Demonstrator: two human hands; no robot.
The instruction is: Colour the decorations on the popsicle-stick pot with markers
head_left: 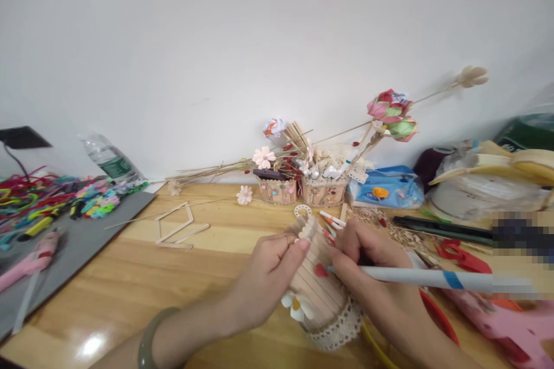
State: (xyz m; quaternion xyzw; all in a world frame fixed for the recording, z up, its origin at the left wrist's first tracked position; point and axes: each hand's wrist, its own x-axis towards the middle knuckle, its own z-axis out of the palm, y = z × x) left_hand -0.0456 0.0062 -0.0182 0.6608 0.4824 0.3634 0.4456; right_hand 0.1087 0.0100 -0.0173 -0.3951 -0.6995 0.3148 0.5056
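Note:
My left hand [266, 282] is closed round a small basket made of popsicle sticks [318, 285], tilted on its side, with lace trim and a white paper flower at its base. My right hand [367, 277] grips a long grey-white tool with a blue band [433, 278]. The tool's tip touches a small red heart [321, 270] on the basket's side. A green bangle [149, 337] is on my left wrist.
Two finished stick baskets with paper flowers [298, 187] stand against the wall. Loose sticks [177, 229] lie on the wooden table. A grey mat with coloured pipe cleaners [56, 199], a water bottle [110, 161], a tissue pack [387, 187], red scissors [461, 256] and a pink glue gun [511, 323] surround me.

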